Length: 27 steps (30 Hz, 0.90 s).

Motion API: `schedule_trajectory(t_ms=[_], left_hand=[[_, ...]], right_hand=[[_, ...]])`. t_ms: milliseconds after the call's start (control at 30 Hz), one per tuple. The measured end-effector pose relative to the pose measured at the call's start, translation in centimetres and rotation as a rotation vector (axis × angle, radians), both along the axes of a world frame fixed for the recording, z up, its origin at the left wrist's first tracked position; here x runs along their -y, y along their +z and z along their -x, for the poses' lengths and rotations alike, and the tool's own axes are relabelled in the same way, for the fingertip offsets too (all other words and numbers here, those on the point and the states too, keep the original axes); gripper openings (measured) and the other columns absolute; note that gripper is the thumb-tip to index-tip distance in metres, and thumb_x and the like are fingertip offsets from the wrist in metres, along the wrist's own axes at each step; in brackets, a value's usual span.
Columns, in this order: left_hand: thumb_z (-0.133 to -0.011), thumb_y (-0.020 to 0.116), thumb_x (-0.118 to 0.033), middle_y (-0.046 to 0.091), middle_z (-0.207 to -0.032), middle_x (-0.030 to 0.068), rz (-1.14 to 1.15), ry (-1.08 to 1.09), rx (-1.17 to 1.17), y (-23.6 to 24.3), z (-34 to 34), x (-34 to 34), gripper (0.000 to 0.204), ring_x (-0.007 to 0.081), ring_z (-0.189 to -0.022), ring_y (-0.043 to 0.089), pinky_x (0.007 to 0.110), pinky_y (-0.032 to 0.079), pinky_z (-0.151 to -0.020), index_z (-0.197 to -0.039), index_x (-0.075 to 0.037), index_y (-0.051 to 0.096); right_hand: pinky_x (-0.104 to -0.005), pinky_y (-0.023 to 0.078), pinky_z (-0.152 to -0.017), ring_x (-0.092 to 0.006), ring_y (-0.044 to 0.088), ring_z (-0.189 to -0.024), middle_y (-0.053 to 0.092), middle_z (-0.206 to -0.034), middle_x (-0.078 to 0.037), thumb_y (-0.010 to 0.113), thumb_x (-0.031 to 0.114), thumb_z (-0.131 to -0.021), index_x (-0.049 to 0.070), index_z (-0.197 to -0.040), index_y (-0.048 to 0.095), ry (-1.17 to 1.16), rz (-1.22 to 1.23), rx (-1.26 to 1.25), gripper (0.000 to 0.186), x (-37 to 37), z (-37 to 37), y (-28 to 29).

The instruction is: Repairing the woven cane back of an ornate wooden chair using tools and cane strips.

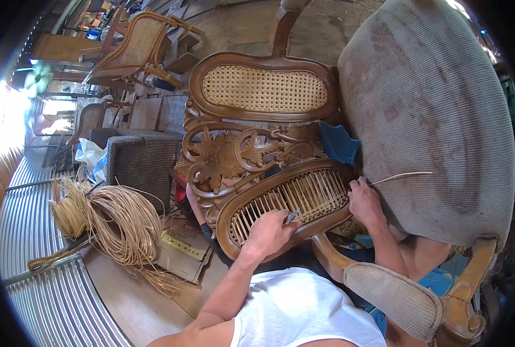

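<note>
In the head view, the left hand (267, 232) had its fingers curled around a small grey metal tool (293, 216), its tip pointing up and to the right. Just beyond those fingers lay pale, flat cane strands (289, 196), strung across the opening of a long oval frame of brown polished wood (223, 231). The right hand (366, 202) had its fingers bent at the right end of this frame; a thin, pale, curved cane strand (405, 175) ran out rightward beside them, though whether they pinched it could not be told. Above the right fingers hung a piece of blue material (339, 143), and to their right stood a stained grey upholstered backrest (425, 115). Beyond the left fingers were brown carved leaf scrollwork (212, 151) and, farther off, an oval woven-cane panel (263, 88). Well to their left lay a thick tan cane coil (124, 222).
</note>
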<state>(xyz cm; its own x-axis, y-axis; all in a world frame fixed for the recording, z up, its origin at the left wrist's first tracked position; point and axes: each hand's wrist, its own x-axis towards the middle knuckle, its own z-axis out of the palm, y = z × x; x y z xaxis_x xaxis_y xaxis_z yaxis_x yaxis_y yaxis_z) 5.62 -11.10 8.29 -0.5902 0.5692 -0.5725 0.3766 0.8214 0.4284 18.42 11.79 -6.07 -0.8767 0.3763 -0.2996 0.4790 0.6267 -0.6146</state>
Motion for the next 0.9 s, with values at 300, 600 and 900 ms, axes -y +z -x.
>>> schedule_trajectory(t_ms=[300,600,900], left_hand=[[-0.085,0.075,-0.029,0.067,-0.088,0.0248,-0.006,-0.058,-0.027,-1.1,0.0,0.0,0.034,0.0432,-0.090,0.065,0.049,0.050,-0.080,-0.093,0.004,0.069],[-0.086,0.075,-0.027,0.066,-0.089,0.0239,-0.015,-0.056,-0.020,-1.7,0.0,-0.4,0.031,0.0425,-0.091,0.064,0.049,0.049,-0.081,-0.093,0.003,0.069],[-0.091,0.068,-0.024,0.064,-0.102,0.0262,0.053,-0.045,-0.062,-0.8,-0.6,-0.7,0.028,0.0450,-0.098,0.064,0.052,0.051,-0.088,-0.102,0.002,0.069]], right_hand=[[-0.0511,0.054,-0.086,-0.0467,0.065,-0.096,0.055,-0.119,-0.032,0.053,0.005,-0.092,-0.007,-0.106,0.057,0.021,0.002,0.028,0.018,-0.2,0.5,0.8],[-0.0516,0.053,-0.085,-0.0469,0.064,-0.095,0.055,-0.117,-0.030,0.055,0.006,-0.094,-0.007,-0.105,0.057,0.024,0.012,0.024,0.018,-0.2,0.5,0.4],[-0.0517,0.053,-0.087,-0.0468,0.064,-0.098,0.054,-0.122,-0.030,0.056,0.009,-0.095,-0.007,-0.106,0.057,0.023,0.045,0.089,0.019,0.0,0.6,1.7]])
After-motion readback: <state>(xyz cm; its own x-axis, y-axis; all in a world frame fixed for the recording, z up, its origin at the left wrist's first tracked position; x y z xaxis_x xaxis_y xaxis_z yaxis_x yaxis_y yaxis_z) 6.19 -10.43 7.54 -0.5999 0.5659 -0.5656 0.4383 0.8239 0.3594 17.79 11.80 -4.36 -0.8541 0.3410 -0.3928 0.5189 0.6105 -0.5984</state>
